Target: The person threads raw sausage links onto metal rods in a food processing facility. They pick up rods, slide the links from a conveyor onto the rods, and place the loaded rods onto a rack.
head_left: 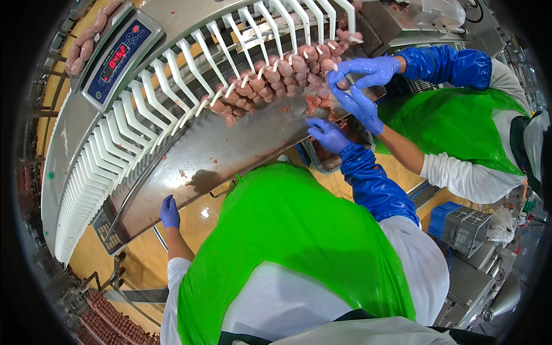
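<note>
Strings of raw sausages (269, 86) hang from white hooks (221, 49) above a metal tray (230, 144). Over the tray's right end is my right hand (329, 135), in a purple glove. Its fingers reach left and stand a little apart, with nothing in them, below some loose meat scraps (318, 104). My left hand (170, 213), gloved too, is beside the tray's near edge at the left. Its fingers stretch upward and no thing shows in them. A co-worker's two gloved hands (362, 75) handle a sausage link at the right end of the row.
A scale (123, 57) with a lit display stands at the upper left, sausages beside it. Bare white hooks (109, 149) curve down the left. The co-worker in a green apron (448, 126) stands close on my right. A grey crate (466, 229) is farther right.
</note>
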The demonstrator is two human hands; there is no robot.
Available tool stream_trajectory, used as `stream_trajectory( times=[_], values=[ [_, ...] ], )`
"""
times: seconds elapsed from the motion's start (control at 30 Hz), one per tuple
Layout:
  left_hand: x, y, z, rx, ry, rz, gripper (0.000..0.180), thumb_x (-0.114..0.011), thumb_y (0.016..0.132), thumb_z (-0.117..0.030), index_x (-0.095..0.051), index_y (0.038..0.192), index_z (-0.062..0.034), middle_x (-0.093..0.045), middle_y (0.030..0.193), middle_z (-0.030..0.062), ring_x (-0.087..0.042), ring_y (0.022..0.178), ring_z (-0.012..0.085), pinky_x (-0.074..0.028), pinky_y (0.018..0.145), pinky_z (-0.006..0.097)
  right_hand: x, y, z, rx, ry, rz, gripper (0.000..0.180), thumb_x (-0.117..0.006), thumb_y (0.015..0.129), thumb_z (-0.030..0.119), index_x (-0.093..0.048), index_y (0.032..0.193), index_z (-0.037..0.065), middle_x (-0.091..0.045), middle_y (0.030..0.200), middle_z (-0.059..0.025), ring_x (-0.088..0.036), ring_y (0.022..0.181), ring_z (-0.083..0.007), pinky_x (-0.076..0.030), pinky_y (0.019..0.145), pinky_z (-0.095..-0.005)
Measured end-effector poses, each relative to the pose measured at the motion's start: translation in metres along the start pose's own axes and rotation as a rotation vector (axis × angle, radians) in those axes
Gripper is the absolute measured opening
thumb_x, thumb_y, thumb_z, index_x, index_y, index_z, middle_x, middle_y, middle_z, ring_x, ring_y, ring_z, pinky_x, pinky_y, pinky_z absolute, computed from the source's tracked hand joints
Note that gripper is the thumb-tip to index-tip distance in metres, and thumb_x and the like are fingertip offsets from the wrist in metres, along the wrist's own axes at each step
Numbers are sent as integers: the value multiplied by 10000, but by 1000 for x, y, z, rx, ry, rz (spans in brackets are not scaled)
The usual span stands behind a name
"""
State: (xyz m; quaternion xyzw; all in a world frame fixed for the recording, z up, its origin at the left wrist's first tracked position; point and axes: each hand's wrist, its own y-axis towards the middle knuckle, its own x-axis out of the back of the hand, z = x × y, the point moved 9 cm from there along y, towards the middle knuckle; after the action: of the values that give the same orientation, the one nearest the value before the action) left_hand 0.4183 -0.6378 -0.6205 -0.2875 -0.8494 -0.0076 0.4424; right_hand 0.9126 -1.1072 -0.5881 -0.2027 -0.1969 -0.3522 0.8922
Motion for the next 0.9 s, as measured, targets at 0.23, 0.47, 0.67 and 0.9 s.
stream_trajectory(
  times=[0.23,0.47,0.67,0.9],
  values=[
    [-7,-10,-8,-8,51,2,306,-570,963,-191,-656,1172,15,-693,1153,176,-655,1081,250,-480,959,345,29,3,17,148,-230,-74,385,-643,922,305,-635,1228,71,-678,1109,-158,-652,1037,-298,-507,905,-381],
    [-14,-8,-2,-27,66,-23,281,-573,960,-198,-679,1145,-16,-706,1128,153,-668,1055,253,-490,936,345,6,-4,-4,72,-26,110,379,-610,955,310,-618,1237,57,-650,1192,-155,-620,1124,-302,-487,971,-382],
    [-26,-6,7,30,8,-9,296,-585,954,-215,-674,1153,-15,-698,1140,159,-658,1064,254,-482,944,344,16,-4,-17,42,-150,149,414,-618,960,275,-579,1290,27,-624,1252,-148,-608,1136,-252,-481,973,-359],
    [-35,-6,-10,43,55,18,306,-586,948,-219,-674,1165,-23,-691,1159,156,-649,1083,256,-476,953,342,29,0,-34,-99,14,123,435,-635,950,263,-568,1298,11,-630,1236,-138,-611,1100,-219,-483,961,-349]
  ],
)
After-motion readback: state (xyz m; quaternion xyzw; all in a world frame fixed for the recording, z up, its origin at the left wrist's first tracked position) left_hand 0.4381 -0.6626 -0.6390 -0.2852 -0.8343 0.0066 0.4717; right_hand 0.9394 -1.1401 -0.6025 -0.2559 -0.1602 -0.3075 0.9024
